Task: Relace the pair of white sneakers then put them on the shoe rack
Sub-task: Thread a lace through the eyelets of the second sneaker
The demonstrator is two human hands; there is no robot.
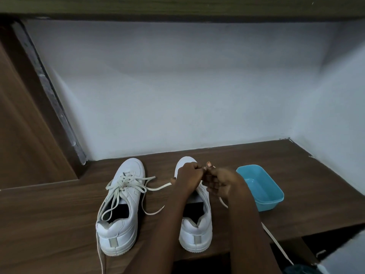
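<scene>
Two white sneakers stand side by side on a brown wooden surface (59,214), heels near and toes pointing at the far wall (177,95).

The left sneaker (126,230) is threaded through its eyelets, but its laces (122,184) are slack. They loop over the tongue and the dark opening. One end trails out to the right across the surface, and another hangs down past the heel over the near edge.

Both hands are over the front of the right sneaker (197,234), so only its toe tip, inner side and heel show. The left hand (187,177) lies across the eyelet area with its fingers curled tight, knuckles against the right hand's fingertips. I cannot tell what it grips, because the fingers hide it. The right hand (221,182) is also curled, with the thumb raised at the far side, and pinches a short white bit of lace (276,242) beside that thumb. The lace comes out below this hand, passes under the forearm and runs on to the near right, over the edge of the surface.

A blue tub (260,186) sits on the surface just right of the right hand, apart from the sneaker. A brown wood panel (29,135) rises at the left.
</scene>
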